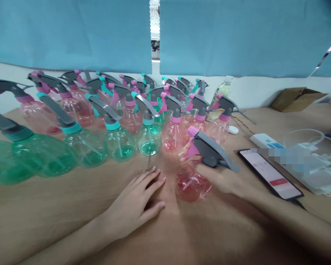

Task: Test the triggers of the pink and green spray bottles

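Note:
My right hand (209, 173) is closed around the neck of a pink spray bottle (191, 186) with a grey and pink trigger head. The bottle is upright at the table's middle, and its collar is hidden behind my fingers. To its left, my left hand (138, 195) lies flat on the table with the fingers spread, holding nothing. Just beyond my hands stand a green spray bottle (149, 141) with a teal collar and another pink spray bottle (173, 134).
Several more green and pink spray bottles (120, 145) stand in rows across the left and back. At right lie a phone (270, 173), a white power strip (267, 141) and cables. Behind are a drink bottle (222, 90), a cardboard box (289, 99) and a blue curtain (237, 36).

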`<state>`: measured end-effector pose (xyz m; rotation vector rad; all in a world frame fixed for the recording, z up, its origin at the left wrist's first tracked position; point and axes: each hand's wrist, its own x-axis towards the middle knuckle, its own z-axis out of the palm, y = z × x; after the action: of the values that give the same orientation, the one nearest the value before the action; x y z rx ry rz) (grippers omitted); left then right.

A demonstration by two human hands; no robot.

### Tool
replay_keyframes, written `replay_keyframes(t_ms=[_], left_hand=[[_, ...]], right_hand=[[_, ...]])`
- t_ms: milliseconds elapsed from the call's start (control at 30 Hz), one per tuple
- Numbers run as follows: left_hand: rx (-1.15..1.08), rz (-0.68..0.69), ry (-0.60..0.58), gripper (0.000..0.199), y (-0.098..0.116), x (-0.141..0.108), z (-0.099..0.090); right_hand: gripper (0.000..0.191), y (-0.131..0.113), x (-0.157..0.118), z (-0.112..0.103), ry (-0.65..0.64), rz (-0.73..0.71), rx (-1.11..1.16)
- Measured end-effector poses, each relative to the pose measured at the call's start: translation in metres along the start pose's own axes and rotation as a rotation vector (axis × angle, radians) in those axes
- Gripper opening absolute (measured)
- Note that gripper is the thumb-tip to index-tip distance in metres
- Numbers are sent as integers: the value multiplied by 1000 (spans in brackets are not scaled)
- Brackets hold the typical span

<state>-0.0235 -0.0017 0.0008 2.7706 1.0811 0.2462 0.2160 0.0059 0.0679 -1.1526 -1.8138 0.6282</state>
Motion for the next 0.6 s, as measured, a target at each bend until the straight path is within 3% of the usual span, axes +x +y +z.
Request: replay_keyframes(t_ms=[367, 600], left_hand=[[-3, 5, 4, 52, 0, 0, -1], [-4, 6, 16, 52, 0, 0, 1]], right_hand=[[29, -1, 5, 0, -10, 9, -44], [29, 1, 4, 1, -9, -11, -2]])
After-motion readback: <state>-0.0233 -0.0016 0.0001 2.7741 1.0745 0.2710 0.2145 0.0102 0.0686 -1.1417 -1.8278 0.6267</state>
